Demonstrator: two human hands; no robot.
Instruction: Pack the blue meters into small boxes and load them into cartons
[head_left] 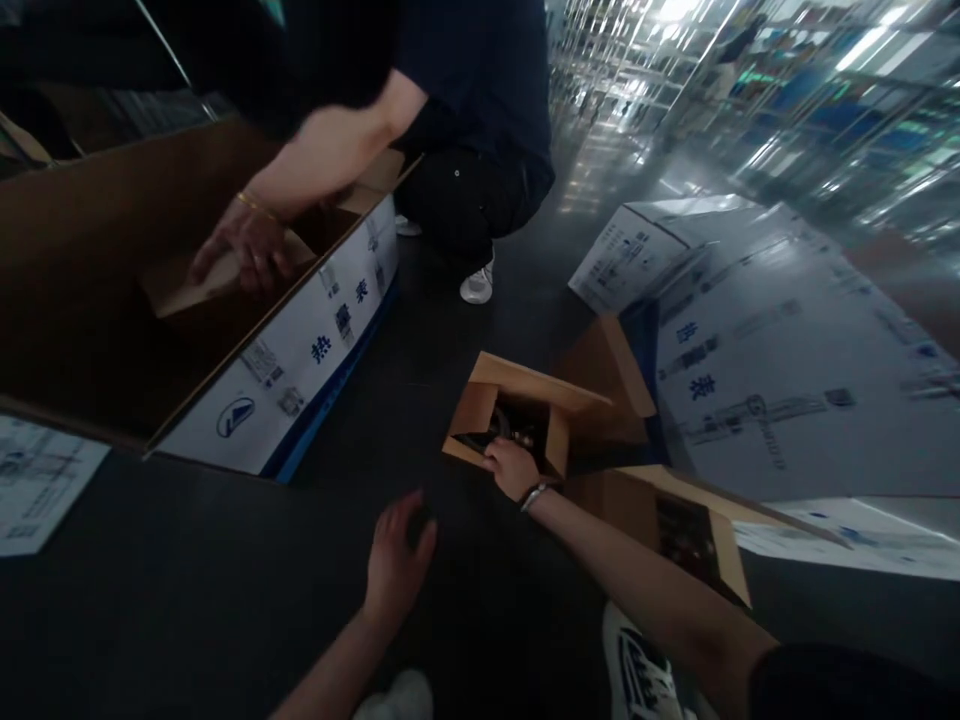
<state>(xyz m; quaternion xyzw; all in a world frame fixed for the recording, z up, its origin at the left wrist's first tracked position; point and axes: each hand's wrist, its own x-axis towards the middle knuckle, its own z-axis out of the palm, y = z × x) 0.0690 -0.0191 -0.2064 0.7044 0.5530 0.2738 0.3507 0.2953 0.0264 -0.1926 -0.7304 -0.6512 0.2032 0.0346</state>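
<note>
My right hand point(514, 468) is at the near rim of a small open cardboard box point(517, 368) on the floor, its fingers closed on the cardboard edge. Inside that box lie dark items, too dim to name. Above the floor to the left of this box, my left hand point(397, 555) holds nothing, with thumb and fingers apart. A second open cardboard box point(720, 490) stands beyond my right forearm and also has dark contents. Another open brown box point(607, 375) leans between the small box and a white carton.
At left stands a large open carton point(277, 390) with white printed sides. A co-worker's hand point(247, 250) rests on a brown box point(199, 290) inside it. The co-worker crouches behind. Large white cartons point(795, 350) lie at right; blurred racks point(825, 100) stand behind.
</note>
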